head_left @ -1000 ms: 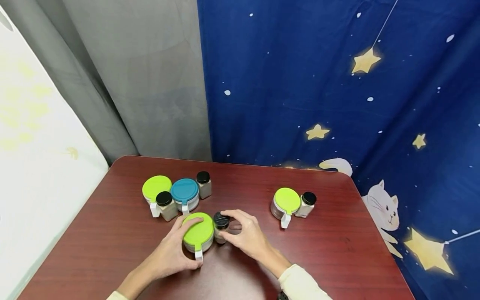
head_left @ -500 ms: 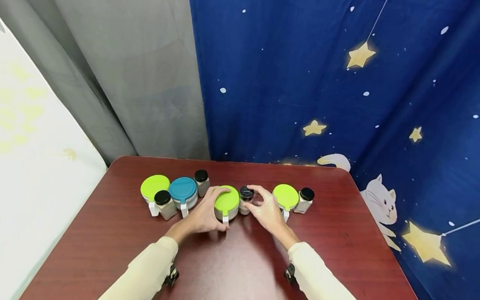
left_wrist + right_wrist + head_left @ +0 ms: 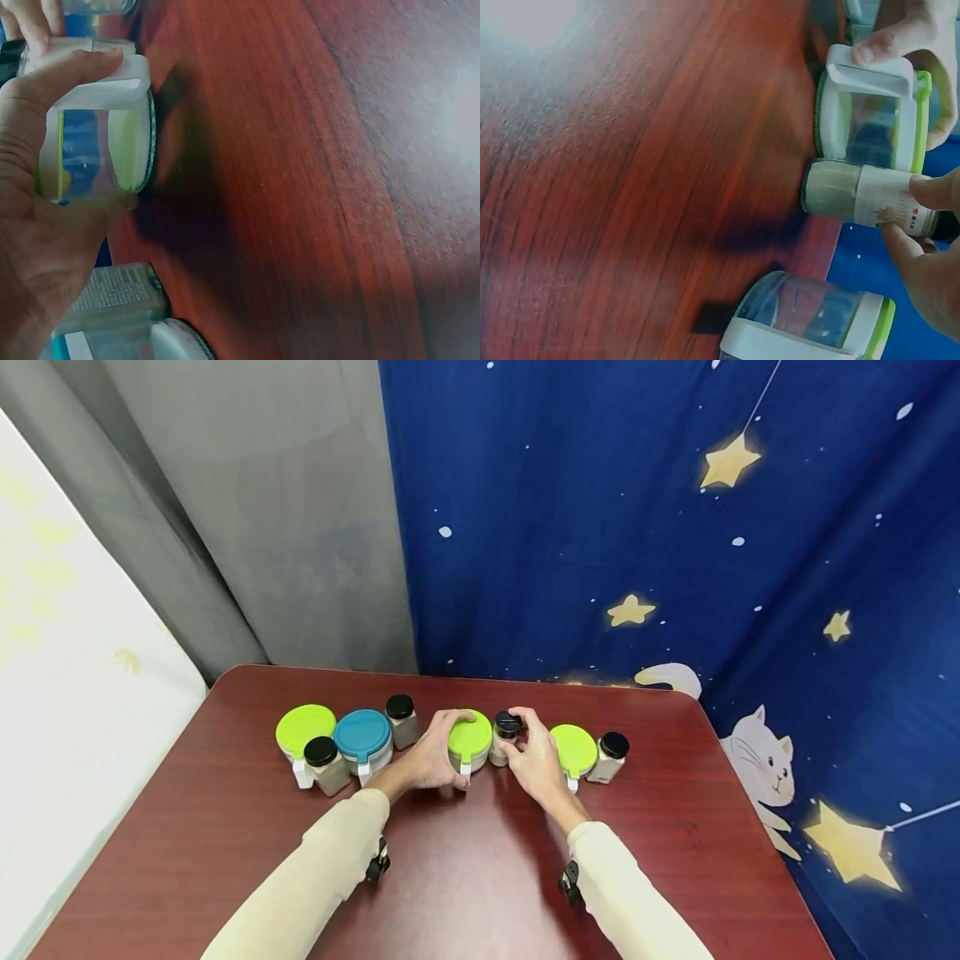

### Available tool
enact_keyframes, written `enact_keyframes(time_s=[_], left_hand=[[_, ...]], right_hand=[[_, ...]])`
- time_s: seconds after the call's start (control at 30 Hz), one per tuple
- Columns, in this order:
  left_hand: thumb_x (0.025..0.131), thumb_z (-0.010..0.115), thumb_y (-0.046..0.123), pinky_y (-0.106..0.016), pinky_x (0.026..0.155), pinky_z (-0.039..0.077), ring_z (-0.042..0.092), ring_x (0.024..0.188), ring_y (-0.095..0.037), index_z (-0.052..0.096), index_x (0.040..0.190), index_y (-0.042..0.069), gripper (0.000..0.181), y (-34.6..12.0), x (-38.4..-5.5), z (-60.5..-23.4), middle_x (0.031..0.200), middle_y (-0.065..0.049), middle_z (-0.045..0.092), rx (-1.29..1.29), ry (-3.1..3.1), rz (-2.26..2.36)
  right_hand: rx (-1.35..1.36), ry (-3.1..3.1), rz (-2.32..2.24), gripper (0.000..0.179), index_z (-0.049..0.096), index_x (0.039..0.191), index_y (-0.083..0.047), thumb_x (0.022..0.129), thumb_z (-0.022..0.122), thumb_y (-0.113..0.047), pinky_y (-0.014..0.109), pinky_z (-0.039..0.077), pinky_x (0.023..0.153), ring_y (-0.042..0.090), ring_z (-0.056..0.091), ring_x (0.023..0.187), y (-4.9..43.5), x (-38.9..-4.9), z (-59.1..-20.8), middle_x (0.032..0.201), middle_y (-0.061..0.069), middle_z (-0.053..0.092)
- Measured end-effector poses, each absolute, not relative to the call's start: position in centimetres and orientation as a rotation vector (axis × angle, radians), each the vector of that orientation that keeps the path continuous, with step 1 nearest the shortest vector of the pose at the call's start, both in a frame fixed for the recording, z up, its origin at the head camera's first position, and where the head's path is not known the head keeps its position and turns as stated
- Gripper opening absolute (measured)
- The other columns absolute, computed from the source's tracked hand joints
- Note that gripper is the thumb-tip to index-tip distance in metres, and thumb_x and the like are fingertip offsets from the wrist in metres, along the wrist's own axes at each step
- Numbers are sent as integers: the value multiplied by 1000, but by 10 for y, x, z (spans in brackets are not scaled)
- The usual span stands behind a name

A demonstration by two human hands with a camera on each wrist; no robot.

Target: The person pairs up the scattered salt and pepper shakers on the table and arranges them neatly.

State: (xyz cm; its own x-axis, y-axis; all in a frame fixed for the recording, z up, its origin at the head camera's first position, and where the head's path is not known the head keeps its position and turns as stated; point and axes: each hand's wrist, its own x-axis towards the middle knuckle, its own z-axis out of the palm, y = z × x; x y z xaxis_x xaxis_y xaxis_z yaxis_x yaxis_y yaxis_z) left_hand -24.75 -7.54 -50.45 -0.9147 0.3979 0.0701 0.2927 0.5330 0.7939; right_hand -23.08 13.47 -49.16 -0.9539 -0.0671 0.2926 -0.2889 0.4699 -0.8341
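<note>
Around a clear jar (image 3: 470,737) with a green flip lid and white handle, my left hand (image 3: 429,762) curls its fingers and thumb. In the left wrist view its thumb lies on the white handle (image 3: 105,94). Just right of that jar, my right hand (image 3: 540,767) pinches a small spice bottle (image 3: 501,752) with a black cap. The right wrist view shows the bottle's white label (image 3: 885,196) and pale contents, the bottle standing right beside the jar. Both containers are upright at the back middle of the table.
Left of my hands stand a green-lidded jar (image 3: 306,727), a blue-lidded jar (image 3: 363,735) and two black-capped bottles, one in front (image 3: 330,772) and one behind (image 3: 402,727). On the right are another green-lidded jar (image 3: 574,747) and a bottle (image 3: 607,764). Curtains (image 3: 525,527) hang behind the table (image 3: 465,877).
Both hands have carried the green-lidded jar and the spice bottle from the front middle, away and to the right, into the gap between the two groups. The other containers stay put.
</note>
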Motion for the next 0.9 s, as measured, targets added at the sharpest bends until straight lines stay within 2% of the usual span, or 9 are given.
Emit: enact_keyframes(time_s=[0.17, 0.33, 0.57, 0.73, 0.9], left_hand=[[56, 97, 4, -50, 105, 36, 41, 126, -34, 42, 140, 15, 101, -78, -252, -507, 146, -14, 36, 604, 2665, 1282], [58, 97, 7, -55, 104, 35, 35, 129, -37, 42, 142, 20, 101, -77, -251, -503, 152, -12, 31, 550, 2693, 1189], [61, 96, 7, -56, 105, 36, 37, 129, -35, 41, 145, 21, 102, -75, -250, -502, 148, -14, 35, 505, 2697, 1190], [61, 95, 8, -54, 106, 35, 37, 129, -36, 41, 146, 19, 101, -75, -247, -502, 150, -15, 35, 506, 2725, 1183], [61, 95, 8, -55, 105, 36, 37, 129, -36, 41, 146, 18, 100, -74, -243, -501, 150, -16, 35, 520, 2737, 1188]], right_hand=[[353, -2573, 1353, 51, 53, 132, -4, 87, 74, 9, 34, 55, 85, 26, 65, 106, 131, -230, -488, 124, 18, 62], [366, -2589, 1293, 51, 51, 133, -3, 89, 73, 7, 36, 55, 88, 27, 65, 107, 131, -228, -491, 125, 20, 60], [387, -2649, 1155, 55, 48, 136, -8, 89, 74, 5, 41, 52, 84, 28, 61, 94, 133, -230, -492, 120, 17, 60], [415, -2691, 1137, 55, 45, 139, -10, 91, 69, 2, 42, 51, 85, 27, 60, 95, 133, -231, -492, 123, 17, 57], [412, -2700, 1129, 57, 45, 139, -9, 90, 71, 3, 43, 51, 86, 28, 60, 97, 135, -230, -489, 124, 17, 57]])
